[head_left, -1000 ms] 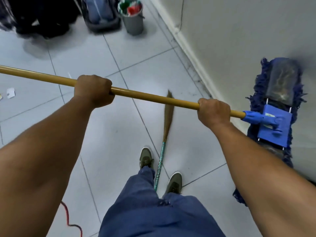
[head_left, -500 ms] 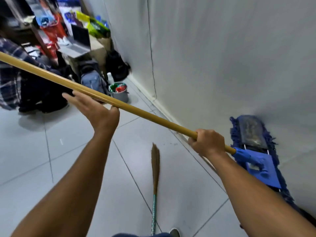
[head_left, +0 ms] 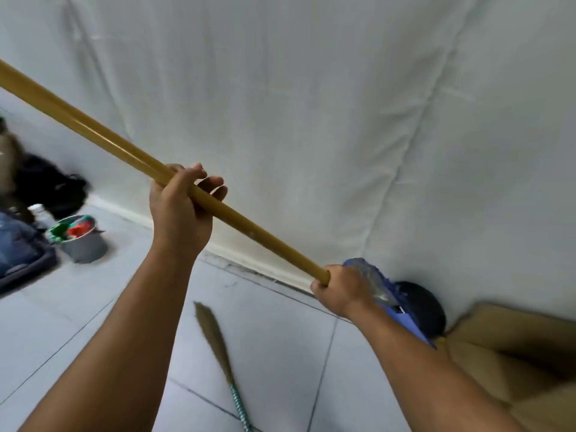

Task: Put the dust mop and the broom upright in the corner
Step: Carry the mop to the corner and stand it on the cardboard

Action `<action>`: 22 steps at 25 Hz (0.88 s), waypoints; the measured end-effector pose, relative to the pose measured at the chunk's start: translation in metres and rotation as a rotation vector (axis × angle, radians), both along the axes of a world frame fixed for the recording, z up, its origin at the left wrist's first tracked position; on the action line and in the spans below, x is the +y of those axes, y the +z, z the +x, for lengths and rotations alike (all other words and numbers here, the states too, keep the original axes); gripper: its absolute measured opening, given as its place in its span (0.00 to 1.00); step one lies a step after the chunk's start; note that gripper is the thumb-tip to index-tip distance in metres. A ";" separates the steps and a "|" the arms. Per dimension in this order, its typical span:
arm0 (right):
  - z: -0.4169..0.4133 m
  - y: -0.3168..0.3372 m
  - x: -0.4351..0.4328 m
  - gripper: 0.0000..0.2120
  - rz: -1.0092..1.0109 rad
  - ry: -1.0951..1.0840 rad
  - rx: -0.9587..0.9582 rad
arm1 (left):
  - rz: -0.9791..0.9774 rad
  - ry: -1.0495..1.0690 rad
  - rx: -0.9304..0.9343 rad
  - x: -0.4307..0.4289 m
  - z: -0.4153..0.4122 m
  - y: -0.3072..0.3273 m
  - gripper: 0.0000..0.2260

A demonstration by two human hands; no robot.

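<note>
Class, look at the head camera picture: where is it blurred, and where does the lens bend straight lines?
Head view: the left edge smears, so the grey bucket and dark bags are soft; the wide lens bows the wall seams and floor tile lines; the dust mop handle and both hands stay fairly sharp; lighting is even, without glare.
</note>
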State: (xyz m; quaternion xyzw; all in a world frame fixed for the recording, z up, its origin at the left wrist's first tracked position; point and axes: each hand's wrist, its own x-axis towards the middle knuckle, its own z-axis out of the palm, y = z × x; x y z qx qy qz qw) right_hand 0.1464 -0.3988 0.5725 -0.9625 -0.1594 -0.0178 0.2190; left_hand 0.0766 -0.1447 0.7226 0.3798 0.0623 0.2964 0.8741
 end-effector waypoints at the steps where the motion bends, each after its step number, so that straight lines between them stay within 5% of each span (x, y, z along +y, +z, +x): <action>1: -0.011 0.004 -0.024 0.12 0.029 -0.040 0.026 | 0.014 -0.055 -0.026 -0.023 0.003 0.007 0.08; 5: -0.047 0.022 -0.125 0.04 0.107 -0.191 0.061 | 0.020 -0.321 -0.099 -0.125 0.009 0.036 0.11; 16: -0.181 0.041 -0.435 0.22 0.246 -0.477 0.162 | 0.079 -0.804 -0.030 -0.457 -0.046 0.082 0.16; 22: -0.275 0.037 -0.578 0.20 0.340 -0.696 0.186 | 0.164 -0.962 -0.039 -0.642 -0.110 0.084 0.16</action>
